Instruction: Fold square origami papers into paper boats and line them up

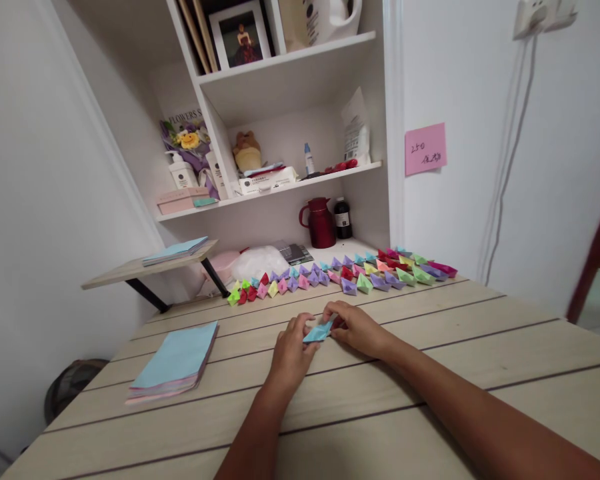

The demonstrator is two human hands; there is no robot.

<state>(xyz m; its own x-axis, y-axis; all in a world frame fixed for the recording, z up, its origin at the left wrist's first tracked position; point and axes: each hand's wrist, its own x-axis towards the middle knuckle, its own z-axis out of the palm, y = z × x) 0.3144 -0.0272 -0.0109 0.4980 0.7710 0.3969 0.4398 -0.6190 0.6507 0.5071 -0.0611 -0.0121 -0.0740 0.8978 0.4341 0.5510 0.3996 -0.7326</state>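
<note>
A small light-blue folded paper piece (319,331) lies on the wooden table (430,373) between my hands. My left hand (291,353) pinches its left end with curled fingers. My right hand (357,328) pinches its right end, fingers pressed together. Beyond my hands, a long row of several small folded paper boats (350,273) in purple, pink, green, red and blue runs along the table's far edge. A stack of coloured paper sheets (175,363), light blue on top, rests at the left of the table.
A white shelf unit (290,73) behind holds a dark red jug (321,223), a brown bottle (343,218), a plush toy, a framed photo and boxes. A small raised board (145,267) carries more blue sheets. A pink sticky note (425,149) hangs on the wall.
</note>
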